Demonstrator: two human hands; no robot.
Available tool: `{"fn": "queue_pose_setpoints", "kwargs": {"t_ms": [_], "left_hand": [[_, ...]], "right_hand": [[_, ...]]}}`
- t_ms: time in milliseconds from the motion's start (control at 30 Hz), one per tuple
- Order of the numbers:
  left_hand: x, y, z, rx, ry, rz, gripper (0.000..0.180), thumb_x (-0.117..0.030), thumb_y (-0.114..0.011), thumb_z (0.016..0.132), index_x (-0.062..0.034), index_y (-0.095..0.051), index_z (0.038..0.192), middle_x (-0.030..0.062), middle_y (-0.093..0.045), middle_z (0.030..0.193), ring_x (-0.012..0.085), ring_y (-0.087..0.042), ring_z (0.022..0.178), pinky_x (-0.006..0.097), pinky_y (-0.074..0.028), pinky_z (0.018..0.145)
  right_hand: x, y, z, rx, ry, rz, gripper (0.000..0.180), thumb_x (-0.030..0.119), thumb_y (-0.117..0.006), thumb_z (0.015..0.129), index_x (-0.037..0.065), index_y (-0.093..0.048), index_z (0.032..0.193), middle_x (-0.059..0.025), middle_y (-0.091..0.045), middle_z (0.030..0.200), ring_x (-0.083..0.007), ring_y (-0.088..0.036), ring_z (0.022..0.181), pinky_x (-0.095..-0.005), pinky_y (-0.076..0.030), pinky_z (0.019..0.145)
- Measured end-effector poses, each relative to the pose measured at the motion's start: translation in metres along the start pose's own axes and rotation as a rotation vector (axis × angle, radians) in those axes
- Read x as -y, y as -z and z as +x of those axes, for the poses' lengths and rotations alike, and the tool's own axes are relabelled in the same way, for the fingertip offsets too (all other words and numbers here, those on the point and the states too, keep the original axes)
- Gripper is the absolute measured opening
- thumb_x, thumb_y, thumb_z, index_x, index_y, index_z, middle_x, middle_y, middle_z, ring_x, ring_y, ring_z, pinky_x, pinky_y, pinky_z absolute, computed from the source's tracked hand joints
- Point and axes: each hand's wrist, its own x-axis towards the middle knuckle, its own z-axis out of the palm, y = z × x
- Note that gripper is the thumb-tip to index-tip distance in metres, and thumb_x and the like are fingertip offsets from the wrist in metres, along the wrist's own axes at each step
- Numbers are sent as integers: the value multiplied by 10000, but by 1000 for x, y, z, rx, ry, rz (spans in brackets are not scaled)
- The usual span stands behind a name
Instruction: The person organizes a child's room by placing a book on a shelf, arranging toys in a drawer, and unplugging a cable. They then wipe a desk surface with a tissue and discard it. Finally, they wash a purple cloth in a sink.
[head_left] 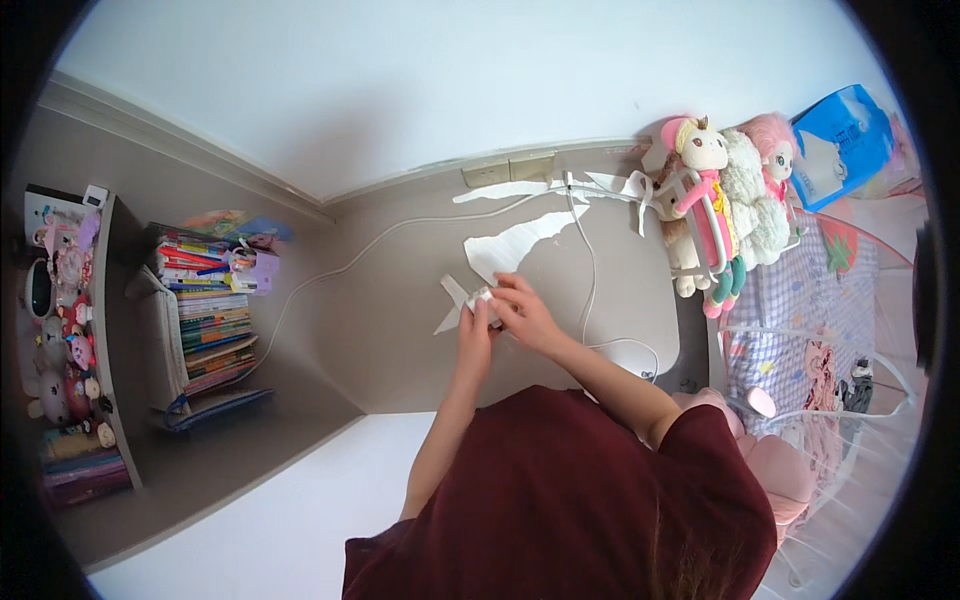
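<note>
My left hand [474,330] and my right hand [526,312] meet over the grey-brown desktop [390,310]. Between their closed fingertips is a small white piece [481,296] that looks like folded or crumpled paper; the fingers cover much of it. Pale pointed strips of paper [453,289] stick out just left of my fingers. Beyond my right hand lies a large torn sheet of white paper [515,246], one edge ragged. More torn white strips [500,191] lie at the back of the desk, near the wall.
A white cable [405,225] curves across the desk's left side; another cable [594,265] runs down its right part. Books [215,330] and a shelf of toys [70,350] stand left. Dolls [705,200], a blue bag [845,145] and a checkered bed cover [780,290] are right.
</note>
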Motion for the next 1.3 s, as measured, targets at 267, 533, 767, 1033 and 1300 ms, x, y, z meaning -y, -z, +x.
{"fn": "queue_pose_setpoints", "kwargs": {"t_ms": [267,533,767,1033,1300], "left_hand": [[-28,17,-29,-12,27,-214,315,-320,-379,995,-56,-447,1151,104,-608,1062,111,-562,704,248,-445,608],[-22,-17,-56,105,76,-314,365,-342,-398,984,-70,-429,1225,175,-506,1247,232,-552,1061,345,-470,872],[-27,-63,-59,188,47,-409,390,-391,-387,976,-122,-396,1259,207,-374,1377,316,-366,1290,463,-353,1006],[-35,-41,-117,-85,-215,-540,371,-347,-450,963,-42,-455,1174,94,-508,1167,154,-513,939,310,-447,821],[-13,45,-201,-524,-345,-525,280,-279,-455,973,-25,-495,1083,60,-540,1024,146,-548,843,288,-480,767]], "right_hand": [[-96,109,2,-433,-249,-885,380,185,-619,784,-1,-544,1107,-187,-542,1119,-342,-526,1031,-433,-434,875],[-85,131,28,-198,-322,-100,67,88,-525,873,23,-509,876,-127,-602,1015,-219,-603,827,-359,-482,749],[34,85,-68,190,-16,89,95,104,-470,915,23,-445,958,-157,-609,1039,-242,-626,851,-331,-482,783],[41,97,-119,549,-184,40,196,148,-484,924,40,-431,1079,-122,-592,756,-244,-592,689,-352,-460,620],[63,114,-138,515,146,125,142,123,-516,908,36,-552,802,-83,-547,788,-210,-508,773,-333,-415,713]]}}
